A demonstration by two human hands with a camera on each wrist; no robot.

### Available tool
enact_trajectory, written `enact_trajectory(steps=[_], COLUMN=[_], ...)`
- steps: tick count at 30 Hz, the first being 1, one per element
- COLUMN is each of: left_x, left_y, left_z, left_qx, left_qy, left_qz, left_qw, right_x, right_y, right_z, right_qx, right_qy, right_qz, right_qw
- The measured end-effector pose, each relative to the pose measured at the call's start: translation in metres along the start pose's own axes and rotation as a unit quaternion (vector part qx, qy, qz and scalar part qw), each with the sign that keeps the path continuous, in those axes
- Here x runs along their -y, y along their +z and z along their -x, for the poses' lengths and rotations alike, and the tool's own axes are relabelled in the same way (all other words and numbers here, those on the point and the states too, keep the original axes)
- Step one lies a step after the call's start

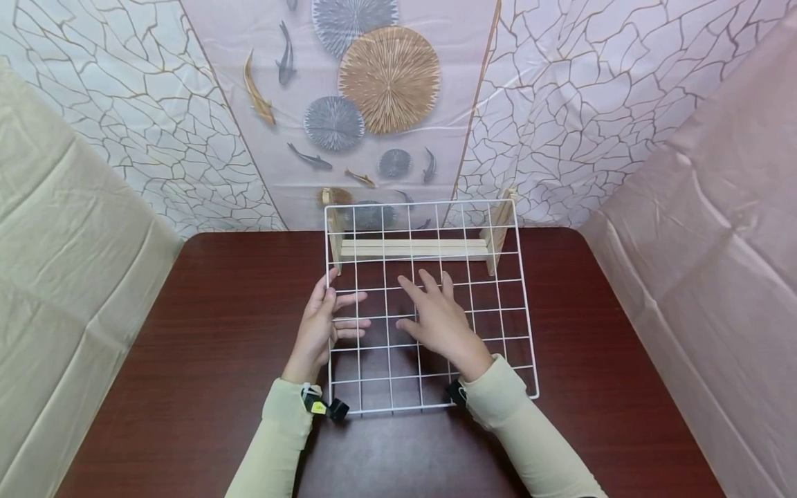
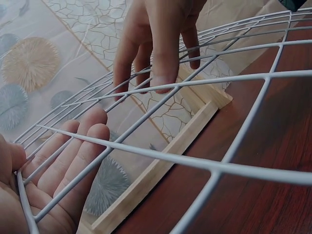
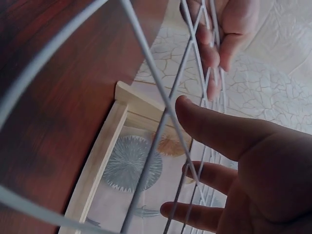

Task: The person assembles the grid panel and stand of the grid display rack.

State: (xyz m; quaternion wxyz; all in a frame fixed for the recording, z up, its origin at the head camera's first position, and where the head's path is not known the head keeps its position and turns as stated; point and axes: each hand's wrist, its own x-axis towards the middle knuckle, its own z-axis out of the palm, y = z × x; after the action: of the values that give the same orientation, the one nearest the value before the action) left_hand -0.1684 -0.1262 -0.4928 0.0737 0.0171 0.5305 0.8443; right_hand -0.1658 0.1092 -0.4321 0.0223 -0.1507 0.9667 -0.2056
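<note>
A white wire grid panel (image 1: 387,317) (image 2: 217,167) is held up above the table, leaning in front of a pale wooden stand (image 1: 414,249) with two uprights and a crossbar. My left hand (image 1: 316,328) pinches the panel's left edge wire, thumb in front and other fingers (image 2: 78,161) extended behind the mesh. Near the panel's middle, my right hand (image 1: 443,321) has its fingers spread at the front of the grid. In the right wrist view its fingertips (image 3: 170,209) meet the wires, and nothing is gripped there.
A dark reddish-brown table (image 1: 205,346) lies beneath. Patterned cloth (image 1: 548,104) hangs behind it, with plain pale cloth on the left (image 1: 68,277) and right (image 1: 703,277). A small black wrist camera (image 1: 336,410) sits near the panel's lower left corner.
</note>
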Motion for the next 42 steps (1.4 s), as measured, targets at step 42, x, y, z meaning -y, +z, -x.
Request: enact_trajectory(steps=[42], left_x=[-0.015], left_y=[-0.02], left_z=[0.0], left_qx=[0.085], left_qy=[-0.01], left_qz=[-0.097], left_qw=[0.9916], right_x=[-0.027], right_y=[0.01], right_z=[0.001], right_qx=[-0.091], right_qy=[-0.011], right_qz=[0.038], right_qw=[0.9951])
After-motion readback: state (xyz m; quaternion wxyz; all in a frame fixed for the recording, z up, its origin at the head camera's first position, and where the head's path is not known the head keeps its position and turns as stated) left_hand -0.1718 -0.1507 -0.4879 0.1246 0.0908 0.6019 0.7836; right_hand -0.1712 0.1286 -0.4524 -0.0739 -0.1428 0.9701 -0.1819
